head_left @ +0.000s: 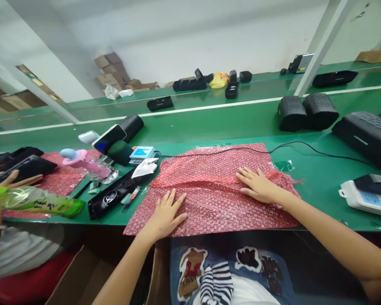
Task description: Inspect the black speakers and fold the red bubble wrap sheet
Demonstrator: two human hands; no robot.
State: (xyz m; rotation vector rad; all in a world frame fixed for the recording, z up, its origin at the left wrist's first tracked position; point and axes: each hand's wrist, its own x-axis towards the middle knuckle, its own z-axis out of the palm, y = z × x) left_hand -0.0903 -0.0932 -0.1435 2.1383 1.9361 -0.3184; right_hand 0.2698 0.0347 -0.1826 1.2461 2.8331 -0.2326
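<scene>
A large sheet of red bubble wrap lies on the green bench in front of me, folded over across its middle. My left hand rests flat on its near left part, fingers spread, holding nothing. My right hand lies flat on the right side of the fold, fingers stretched out toward the left. Both palms press on the wrap.
Left of the wrap lie a black speaker, a white cloth, a small tool and a phone. Another person's hand holds a green bottle at far left. Black speakers and a white device sit right; a black cable crosses behind.
</scene>
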